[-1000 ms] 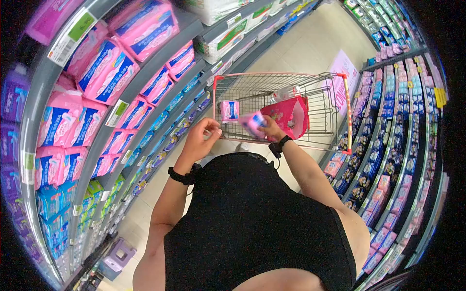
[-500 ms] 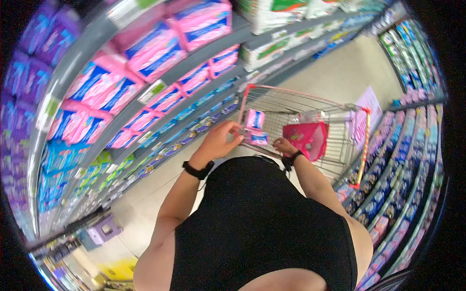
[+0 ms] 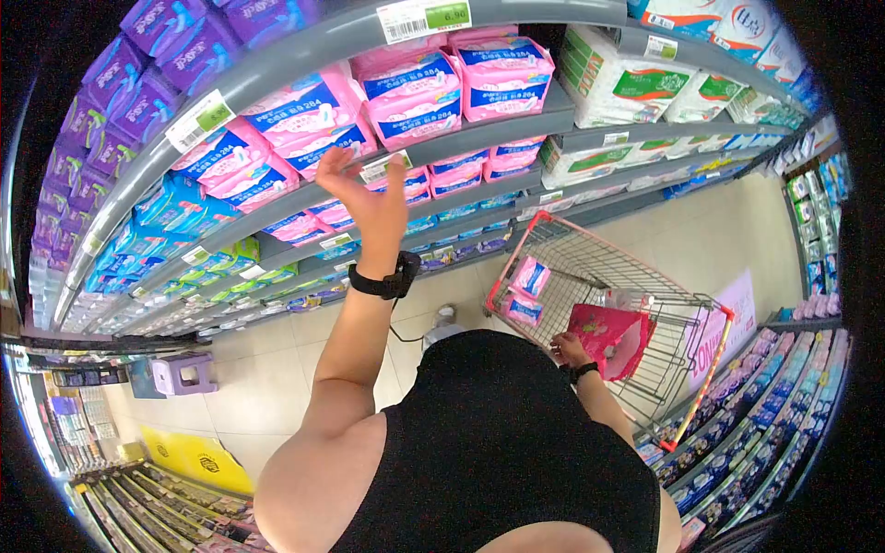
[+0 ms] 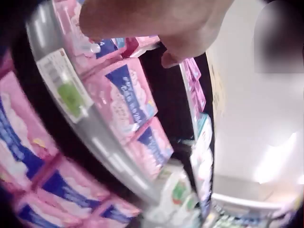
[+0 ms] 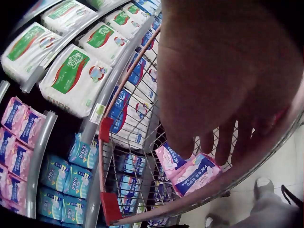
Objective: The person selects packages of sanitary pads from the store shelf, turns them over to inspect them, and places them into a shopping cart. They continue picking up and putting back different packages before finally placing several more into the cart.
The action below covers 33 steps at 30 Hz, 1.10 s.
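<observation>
shelves set left of cart | packs and bag laid in cart | left hand raised before shelves

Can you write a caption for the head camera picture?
A left hand reaches toward pink packs on a shelf, beside a shopping cart.

You have pink packs in thin plastic film: glossy, lightly creased, with highlights on the wrap. The shelf is grey painted metal, smooth with a dull sheen, and its price label looks like flat printed paper. The cart is bare metal wire, bright and smooth, with red plastic trim along the rim. The pink bag inside it has a glossy, stiff-looking surface. Your shirt is black cloth, matt. Your wrist strap is black and matt, either rubber or plastic. The floor is pale tile, smooth, with a soft shine. The stool is smooth purple plastic.
</observation>
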Available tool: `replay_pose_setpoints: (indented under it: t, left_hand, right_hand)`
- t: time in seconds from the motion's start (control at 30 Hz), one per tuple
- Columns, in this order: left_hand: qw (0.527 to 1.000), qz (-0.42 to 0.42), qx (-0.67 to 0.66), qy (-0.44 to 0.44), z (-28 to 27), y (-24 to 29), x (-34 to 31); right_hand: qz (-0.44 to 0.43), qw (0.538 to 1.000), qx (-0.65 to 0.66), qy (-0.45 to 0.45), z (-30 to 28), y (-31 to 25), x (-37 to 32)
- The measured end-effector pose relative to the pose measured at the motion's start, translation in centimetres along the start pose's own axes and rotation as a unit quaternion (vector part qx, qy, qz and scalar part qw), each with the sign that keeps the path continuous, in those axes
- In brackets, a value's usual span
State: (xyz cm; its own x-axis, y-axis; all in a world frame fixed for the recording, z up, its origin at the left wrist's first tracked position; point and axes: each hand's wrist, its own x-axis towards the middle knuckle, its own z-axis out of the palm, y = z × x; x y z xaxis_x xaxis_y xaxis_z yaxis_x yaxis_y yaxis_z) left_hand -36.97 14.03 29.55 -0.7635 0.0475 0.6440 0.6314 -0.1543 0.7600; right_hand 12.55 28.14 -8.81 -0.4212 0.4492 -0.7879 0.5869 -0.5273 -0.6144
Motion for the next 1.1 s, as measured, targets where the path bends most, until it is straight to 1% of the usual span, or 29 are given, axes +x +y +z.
replay_pose_setpoints:
  t: [0.03,0.07,0.1,0.17,0.2,0.3,0.33,0.4,0.5,0.6,0.7,0.8,0.9,1.03,1.1]
  left_hand:
    - [0.994,-0.056,-0.093,0.007,0.3,0.2,0.6]
    - [0.957,-0.173,-0.231,0.024,0.6,0.9,0.8]
    - [0.932,-0.211,-0.296,-0.001,0.4,1.2,1.1]
    - [0.862,-0.281,-0.417,-0.056,-0.1,1.5,1.9]
    - [0.888,-0.265,-0.374,-0.043,0.2,1.9,2.2]
    - [0.903,-0.276,-0.328,-0.034,0.0,1.0,3.6]
    - [0.904,-0.285,-0.319,-0.024,0.1,1.1,3.9]
    - [0.905,-0.301,-0.301,-0.003,0.2,1.7,4.6]
    - [0.894,-0.298,-0.336,-0.008,0.0,0.6,4.8]
    - [0.887,-0.277,-0.37,0.016,0.8,0.8,4.5]
    - [0.89,-0.242,-0.386,-0.014,0.6,-0.1,4.3]
    - [0.878,-0.244,-0.411,-0.005,0.7,0.2,4.3]
    - [0.868,-0.254,-0.426,0.016,1.1,0.8,3.5]
    - [0.884,-0.217,-0.412,-0.025,0.3,-0.9,2.9]
    - [0.893,-0.204,-0.398,-0.041,0.0,-1.7,2.8]
  right_hand:
    - [0.005,1.0,0.01,0.013,0.3,-0.4,-0.5]
    - [0.0,1.0,0.0,0.016,0.7,-0.9,-0.8]
    - [0.003,1.0,0.007,0.005,0.9,-1.6,-1.3]
    - [0.001,1.0,0.006,0.01,1.5,-1.9,-1.7]
    - [0.001,1.0,0.002,0.019,1.8,-1.7,-1.7]
    - [-0.023,0.999,0.03,-0.005,1.8,-1.5,-2.0]
    - [-0.005,1.0,0.012,0.013,2.0,-2.0,-2.5]
    - [-0.005,1.0,0.002,0.019,2.1,-2.5,-3.1]
    - [-0.011,0.999,0.016,0.028,2.1,-2.0,-2.4]
    - [-0.019,1.0,0.008,0.02,1.8,-1.0,-1.8]
    - [-0.015,1.0,0.006,0.024,2.1,-1.4,-2.2]
    - [-0.013,0.999,-0.017,0.026,2.4,-2.6,-3.0]
    - [-0.021,0.999,-0.033,0.024,2.6,-2.2,-2.9]
    - [-0.046,0.999,-0.012,0.026,2.3,-0.8,-1.7]
    - [-0.035,0.998,-0.047,0.028,2.0,-0.8,-1.7]
